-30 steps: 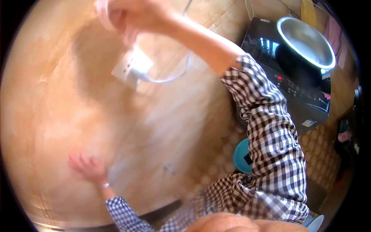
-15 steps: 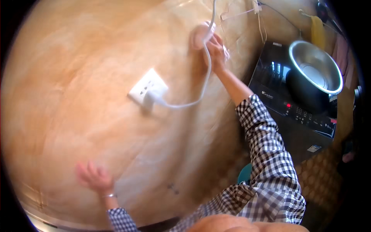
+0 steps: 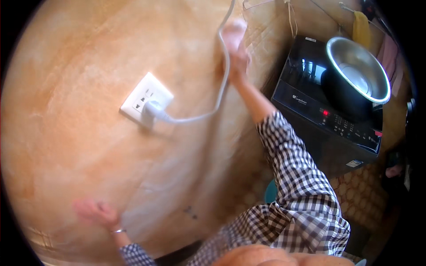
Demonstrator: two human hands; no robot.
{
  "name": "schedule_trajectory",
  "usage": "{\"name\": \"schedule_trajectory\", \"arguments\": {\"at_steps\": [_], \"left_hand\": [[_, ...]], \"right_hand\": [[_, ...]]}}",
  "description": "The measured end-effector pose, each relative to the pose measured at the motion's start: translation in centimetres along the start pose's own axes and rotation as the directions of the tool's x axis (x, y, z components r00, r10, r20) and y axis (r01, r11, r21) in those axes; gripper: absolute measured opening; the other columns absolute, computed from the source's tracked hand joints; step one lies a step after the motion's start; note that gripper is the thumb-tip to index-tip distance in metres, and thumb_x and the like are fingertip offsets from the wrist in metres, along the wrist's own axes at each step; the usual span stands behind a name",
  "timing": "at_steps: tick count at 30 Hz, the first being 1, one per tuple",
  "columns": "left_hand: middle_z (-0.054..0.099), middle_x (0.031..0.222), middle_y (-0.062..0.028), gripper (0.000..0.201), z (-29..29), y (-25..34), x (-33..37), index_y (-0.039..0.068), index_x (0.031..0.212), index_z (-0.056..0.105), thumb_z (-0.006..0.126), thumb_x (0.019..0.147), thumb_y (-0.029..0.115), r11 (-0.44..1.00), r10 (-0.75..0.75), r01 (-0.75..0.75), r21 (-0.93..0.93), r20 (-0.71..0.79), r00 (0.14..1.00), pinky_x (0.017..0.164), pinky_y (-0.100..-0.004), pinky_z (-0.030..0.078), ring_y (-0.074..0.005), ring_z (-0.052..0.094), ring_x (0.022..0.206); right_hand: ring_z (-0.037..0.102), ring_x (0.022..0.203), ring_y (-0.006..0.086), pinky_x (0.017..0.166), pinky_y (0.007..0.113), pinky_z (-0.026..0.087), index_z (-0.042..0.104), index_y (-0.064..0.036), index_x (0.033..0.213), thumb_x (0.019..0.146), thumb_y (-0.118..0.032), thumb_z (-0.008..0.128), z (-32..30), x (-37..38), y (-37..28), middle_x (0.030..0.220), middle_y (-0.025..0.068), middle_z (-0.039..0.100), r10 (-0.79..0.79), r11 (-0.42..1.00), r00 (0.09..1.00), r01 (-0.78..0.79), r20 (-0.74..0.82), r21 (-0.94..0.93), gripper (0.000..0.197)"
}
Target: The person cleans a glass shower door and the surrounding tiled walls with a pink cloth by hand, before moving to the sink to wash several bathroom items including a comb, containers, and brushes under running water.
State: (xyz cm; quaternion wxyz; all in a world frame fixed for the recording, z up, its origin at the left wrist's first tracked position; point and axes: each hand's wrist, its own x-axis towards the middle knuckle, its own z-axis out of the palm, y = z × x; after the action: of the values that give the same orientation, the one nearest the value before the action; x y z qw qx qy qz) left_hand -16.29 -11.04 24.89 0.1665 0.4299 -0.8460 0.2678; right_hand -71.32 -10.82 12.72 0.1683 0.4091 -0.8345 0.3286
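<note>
My right hand (image 3: 238,61) is stretched far out against the glossy marbled tan wall (image 3: 80,133), pressing a pale pinkish-white cloth (image 3: 234,33) to it. Motion smears both, so the cloth's edges are hard to make out. A grey-white cord (image 3: 226,66) passes in front of that hand and curves down to a plug (image 3: 153,111) seated in a white wall socket (image 3: 146,98). Low at the left, my left hand (image 3: 100,213) is beside the wall, blurred, its fingers stretched out and holding nothing; whether it touches the wall I cannot tell.
To the right stands a black washing machine (image 3: 306,95) with a lit red display. A large metal basin (image 3: 358,71) rests on its top. Yellow cloth (image 3: 361,30) and pink cloth (image 3: 388,55) hang behind. A teal container (image 3: 270,192) shows partly behind my right sleeve.
The view has shifted, so socket, machine and basin sit further left. My right hand with the cloth stays high on the wall. My left hand's fingers look less spread.
</note>
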Motion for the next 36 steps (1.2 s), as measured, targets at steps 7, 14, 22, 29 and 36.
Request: {"name": "schedule_trajectory", "arguments": {"at_steps": [7,14,22,29,36], "left_hand": [[0.033,0.141,-0.019,0.04,3.4,-0.8,-5.2,0.007,0.127,0.044,0.043,0.092,0.027,0.99,-0.108,0.098,-0.098,-0.102,0.989,0.103,-0.0505,0.018,-0.0364,0.029,0.131],[0.032,0.142,-0.0186,0.042,0.2,12.6,-27.9,0.009,0.128,0.044,0.045,0.09,0.028,0.95,-0.312,0.311,-0.033,-0.176,0.934,0.103,-0.0506,0.019,-0.0367,0.029,0.132],[0.034,0.141,-0.0186,0.041,-5.1,17.0,-36.3,0.01,0.127,0.046,0.047,0.089,0.027,0.952,-0.296,0.302,0.046,-0.113,0.949,0.103,-0.0492,0.019,-0.0367,0.03,0.131],[0.037,0.137,-0.0221,0.043,-0.8,18.6,-37.1,0.006,0.124,0.047,0.044,0.092,0.034,0.95,-0.29,0.303,0.072,-0.147,0.946,0.102,-0.0532,0.025,-0.0392,0.034,0.127],[0.034,0.139,-0.0227,0.042,-0.7,16.4,-36.4,0.005,0.123,0.048,0.046,0.091,0.032,0.951,-0.296,0.304,0.048,-0.131,0.946,0.102,-0.0546,0.024,-0.0411,0.03,0.129]], "right_hand": [[0.055,0.101,0.0394,0.086,0.049,0.044,0.06,-0.0012,0.104,0.082,-0.022,0.046,-0.1,6.0,2.0,0.106,0.0228,0.058,-0.353,0.935,0.929,0.353,-0.108,-0.021,0.034],[0.055,0.096,0.0436,0.081,0.049,0.044,0.062,-0.0037,0.099,0.09,-0.041,0.032,-1.7,-9.7,13.8,0.095,0.0279,0.06,0.087,0.989,0.996,-0.084,0.027,-0.118,0.049],[0.053,0.108,0.0377,0.094,0.04,0.038,0.059,-0.0086,0.114,0.091,-0.033,0.037,-2.7,-26.3,19.3,0.113,0.0195,0.059,0.379,0.876,0.864,-0.45,0.333,0.172,0.04],[0.054,0.108,0.0396,0.092,0.054,0.036,0.06,0.002,0.102,0.077,-0.023,0.053,-3.4,-37.5,8.1,0.104,0.0231,0.061,-0.521,0.789,0.854,0.481,-0.001,0.381,0.036],[0.04,0.125,0.0359,0.099,0.06,0.028,0.062,-0.018,0.102,0.073,-0.018,0.059,-9.3,-50.0,4.9,0.12,0.0101,0.054,-0.861,0.464,0.486,0.629,0.151,0.624,0.029]]}}
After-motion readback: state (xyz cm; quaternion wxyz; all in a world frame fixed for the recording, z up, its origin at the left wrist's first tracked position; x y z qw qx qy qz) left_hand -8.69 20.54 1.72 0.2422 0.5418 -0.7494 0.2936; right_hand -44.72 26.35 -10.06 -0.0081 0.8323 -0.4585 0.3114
